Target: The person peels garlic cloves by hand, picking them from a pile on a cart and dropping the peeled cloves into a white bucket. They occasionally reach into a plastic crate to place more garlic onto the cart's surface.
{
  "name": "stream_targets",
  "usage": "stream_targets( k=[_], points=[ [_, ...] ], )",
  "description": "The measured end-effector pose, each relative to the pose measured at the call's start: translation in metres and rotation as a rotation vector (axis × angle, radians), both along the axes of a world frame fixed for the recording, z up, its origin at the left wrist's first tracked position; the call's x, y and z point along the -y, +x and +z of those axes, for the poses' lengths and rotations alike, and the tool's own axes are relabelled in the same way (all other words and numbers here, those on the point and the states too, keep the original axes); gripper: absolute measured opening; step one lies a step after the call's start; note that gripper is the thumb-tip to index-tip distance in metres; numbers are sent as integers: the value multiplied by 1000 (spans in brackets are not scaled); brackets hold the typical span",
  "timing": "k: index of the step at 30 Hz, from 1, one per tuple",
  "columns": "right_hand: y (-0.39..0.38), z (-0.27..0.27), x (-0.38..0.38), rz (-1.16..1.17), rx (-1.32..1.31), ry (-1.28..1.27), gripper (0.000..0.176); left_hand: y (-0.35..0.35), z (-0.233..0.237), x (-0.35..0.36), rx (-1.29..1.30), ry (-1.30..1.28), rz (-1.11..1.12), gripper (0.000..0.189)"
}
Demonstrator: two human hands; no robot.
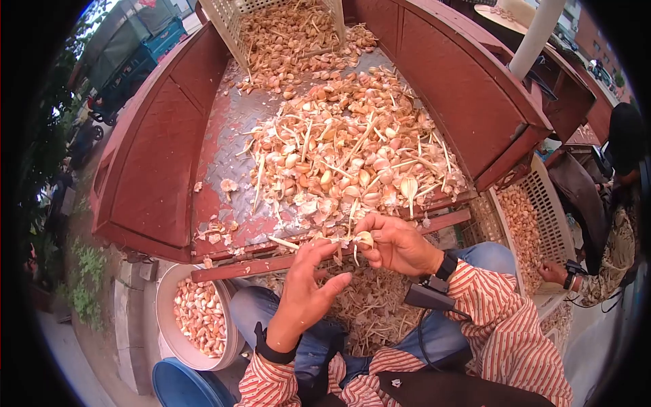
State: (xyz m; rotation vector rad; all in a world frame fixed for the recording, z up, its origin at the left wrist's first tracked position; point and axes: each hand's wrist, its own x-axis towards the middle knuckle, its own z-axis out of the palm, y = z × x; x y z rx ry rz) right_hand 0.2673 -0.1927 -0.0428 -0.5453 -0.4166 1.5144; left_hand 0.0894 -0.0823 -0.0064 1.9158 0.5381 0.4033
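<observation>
My right hand (400, 245) pinches a garlic clove (365, 239) between thumb and fingers, over the front edge of the cart bed. Thin pale stem or skin pieces hang beside the clove. Just left of it is my left hand (308, 293), its thumb spread away from the fingers and the fingertips close to those pale bits. Behind both hands spreads a large heap of garlic cloves (339, 146), mixed with dry stems and papery skins. One split garlic piece with a stem (409, 188) lies at the heap's near edge.
Red metal side walls (468, 88) flank the cart bed. A tipped plastic crate (234, 34) spills garlic at the back. Lower left stand a white bucket of cloves (200, 319) and a blue bucket (186, 383). At right, another person's hand (553, 273) is beside a garlic-filled crate (519, 220).
</observation>
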Motion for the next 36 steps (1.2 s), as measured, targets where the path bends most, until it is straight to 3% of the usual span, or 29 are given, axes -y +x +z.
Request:
stream_targets(
  k=[2,3,7,10,14,16,18,21,25,29,32,36],
  points=[
    [-4,-3,-3,-2,-13,33,26,7,3,-11,58,-97,72,38],
    [-5,-4,-4,-8,-18,35,26,18,13,-21,34,-13,144,34],
    [-2,-7,-9,-39,-71,20,26,77,-3,-76,71,643,121,28],
    [2,-9,-14,-78,-60,-5,26,112,-3,-78,-177,877,40,21],
    [5,-2,-16,-152,14,-83,24,131,-23,-89,-323,872,104,9],
    [9,-4,-17,-188,96,-90,22,122,-21,-92,-123,780,75,15],
    [11,0,-20,-306,353,-112,20,113,-16,-97,-4,594,81,17],
    [10,5,-27,-498,707,-115,19,90,-2,-80,40,1,35,23],
    [-5,15,-30,-654,1154,27,21,60,-2,-45,104,-326,-60,27],
    [-22,18,-24,-491,1251,86,16,41,-9,-5,233,-518,-22,27],
    [-27,15,-18,-524,1364,213,14,30,-12,16,361,-584,14,29],
    [-29,1,-10,-369,818,123,20,19,-19,29,435,-647,104,32]
  ],
)
